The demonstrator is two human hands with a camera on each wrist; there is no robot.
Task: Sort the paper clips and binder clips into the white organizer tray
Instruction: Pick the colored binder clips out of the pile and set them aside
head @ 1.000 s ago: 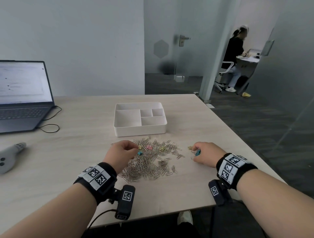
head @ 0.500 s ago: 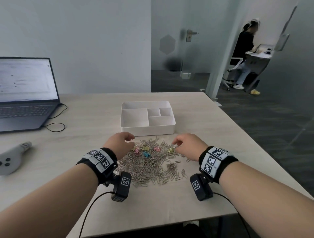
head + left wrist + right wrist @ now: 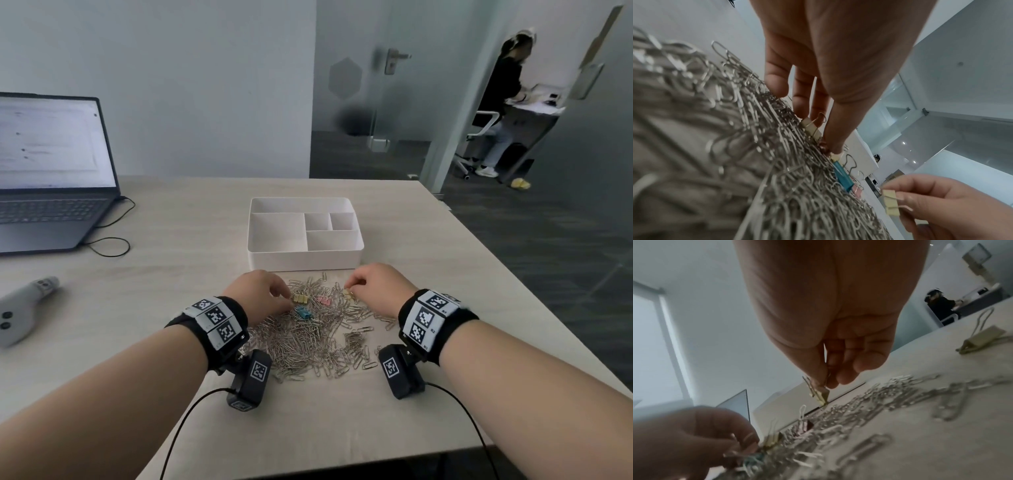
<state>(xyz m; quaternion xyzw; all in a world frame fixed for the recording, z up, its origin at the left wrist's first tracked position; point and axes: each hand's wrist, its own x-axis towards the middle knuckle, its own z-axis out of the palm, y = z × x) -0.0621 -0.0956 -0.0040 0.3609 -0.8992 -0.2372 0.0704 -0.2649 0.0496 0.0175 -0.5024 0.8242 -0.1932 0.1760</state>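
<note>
over the heap of paper clips point(image 3: 310, 337) your left hand point(image 3: 258, 291) pinches at a yellow binder clip point(image 3: 300, 298) while your right hand point(image 3: 378, 287) pinches another yellow binder clip point(image 3: 891, 202), likely culling colours first, the white organizer tray point(image 3: 301, 262) waiting unfilled just beyond.
</note>
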